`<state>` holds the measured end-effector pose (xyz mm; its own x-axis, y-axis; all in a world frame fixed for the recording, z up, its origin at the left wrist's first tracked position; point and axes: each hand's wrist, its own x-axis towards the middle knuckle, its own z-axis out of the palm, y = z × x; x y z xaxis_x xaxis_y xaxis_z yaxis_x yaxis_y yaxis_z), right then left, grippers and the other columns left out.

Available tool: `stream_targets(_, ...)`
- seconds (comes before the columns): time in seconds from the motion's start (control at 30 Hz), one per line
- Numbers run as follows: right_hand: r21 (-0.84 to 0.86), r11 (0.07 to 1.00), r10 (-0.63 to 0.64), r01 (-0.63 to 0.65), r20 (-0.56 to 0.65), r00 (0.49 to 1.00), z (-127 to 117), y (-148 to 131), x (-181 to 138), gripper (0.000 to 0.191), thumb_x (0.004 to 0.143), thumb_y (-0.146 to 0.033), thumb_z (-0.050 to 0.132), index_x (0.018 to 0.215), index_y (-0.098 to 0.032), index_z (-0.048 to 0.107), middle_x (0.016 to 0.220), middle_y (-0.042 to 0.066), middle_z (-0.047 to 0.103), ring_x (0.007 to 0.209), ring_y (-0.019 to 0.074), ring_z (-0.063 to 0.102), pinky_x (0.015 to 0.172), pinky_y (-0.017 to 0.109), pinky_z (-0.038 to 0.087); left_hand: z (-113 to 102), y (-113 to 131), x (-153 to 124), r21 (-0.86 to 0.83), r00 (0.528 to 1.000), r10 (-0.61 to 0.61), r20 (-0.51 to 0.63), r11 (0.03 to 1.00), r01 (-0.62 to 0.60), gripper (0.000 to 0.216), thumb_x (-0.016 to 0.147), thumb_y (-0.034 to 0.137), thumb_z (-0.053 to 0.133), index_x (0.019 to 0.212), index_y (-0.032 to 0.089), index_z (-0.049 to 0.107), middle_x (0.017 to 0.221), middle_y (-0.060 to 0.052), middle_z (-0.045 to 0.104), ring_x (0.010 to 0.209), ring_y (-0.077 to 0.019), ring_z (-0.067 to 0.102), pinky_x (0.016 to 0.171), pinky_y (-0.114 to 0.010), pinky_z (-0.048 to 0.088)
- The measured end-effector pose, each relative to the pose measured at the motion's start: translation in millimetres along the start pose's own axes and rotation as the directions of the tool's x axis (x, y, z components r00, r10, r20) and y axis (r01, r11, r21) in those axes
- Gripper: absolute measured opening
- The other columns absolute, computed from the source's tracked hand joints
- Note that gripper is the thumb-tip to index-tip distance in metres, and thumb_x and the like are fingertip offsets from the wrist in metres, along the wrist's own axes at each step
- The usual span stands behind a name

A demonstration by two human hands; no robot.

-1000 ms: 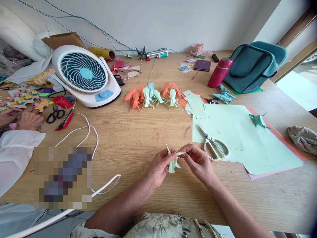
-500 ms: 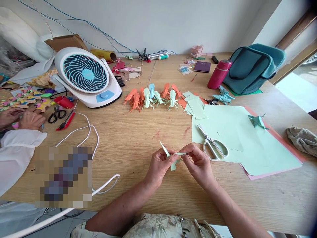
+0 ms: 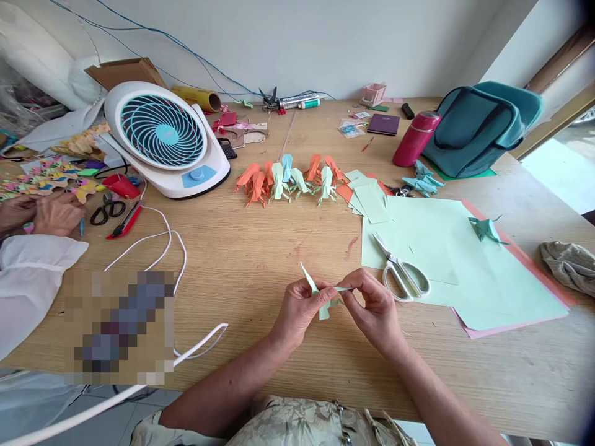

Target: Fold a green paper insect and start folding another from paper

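- The wooden counter (image 3: 260, 248) stretches wide, with a white fan (image 3: 162, 133) at its far left.
- Pale green sheets (image 3: 465, 266) lie right of the hands, with white scissors (image 3: 402, 272) resting on them.
- The left hand (image 3: 300, 306) and right hand (image 3: 374, 306) both pinch a small green paper figure (image 3: 324, 311), held between them just above the counter's near part.

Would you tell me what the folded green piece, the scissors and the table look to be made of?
The folded green piece: matte paper, sharply creased. The scissors: shiny metal blades, white, probably plastic handles. The table: visible wood grain, possibly laminate.
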<state>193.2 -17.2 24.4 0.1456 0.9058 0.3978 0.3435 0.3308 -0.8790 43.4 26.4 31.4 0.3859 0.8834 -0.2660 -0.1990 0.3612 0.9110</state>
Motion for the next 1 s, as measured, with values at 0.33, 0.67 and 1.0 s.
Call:
stream_targets(0.33, -0.01, 1.0, 0.012, -0.012, -0.01, 1.0, 0.0, 0.6, -1.2, 0.014, 0.091, -0.012, 0.058, 0.086, -0.024, 0.063, 0.077, 0.001, 0.059, 0.073, 0.0172, 0.055, 0.067, 0.033, 0.045, 0.2, 7.3, -0.8, 0.065, 0.999, 0.048, 0.0, 0.997, -0.048, 0.027, 0.066, 0.039, 0.086, 0.068, 0.015, 0.075, 0.064, -0.002, 0.066, 0.063, -0.012, 0.054, 0.06, -0.024, 0.042)
stream_targets(0.67, 0.136, 0.978, 0.161, -0.16, 0.006, 0.987, -1.8, 6.9, -1.0, 0.007, 0.092, -0.026, 0.064, 0.085, -0.024, 0.065, 0.078, 0.001, 0.059, 0.072, 0.0164, 0.054, 0.066, 0.031, 0.046, -5.4, 9.1, 1.4, -0.039, 0.995, -0.034, 0.095, 0.999, 0.038, 0.03, 0.066, 0.041, 0.087, 0.077, 0.014, 0.078, 0.067, -0.002, 0.066, 0.066, -0.0125, 0.055, 0.066, -0.026, 0.043)
stream_targets(1.0, 0.213, 0.959, 0.189, -0.187, 0.008, 0.982, -3.4, 9.0, 1.0, 0.01, 0.091, -0.032, 0.066, 0.085, -0.024, 0.065, 0.079, 0.002, 0.063, 0.073, 0.0168, 0.058, 0.068, 0.031, 0.049, -14.2, 3.4, 8.7, -0.201, 0.951, -0.19, 0.244, 0.949, 0.241, 0.044, 0.065, 0.044, 0.088, 0.1, 0.019, 0.079, 0.07, -0.001, 0.06, 0.064, -0.0103, 0.05, 0.063, -0.024, 0.042)
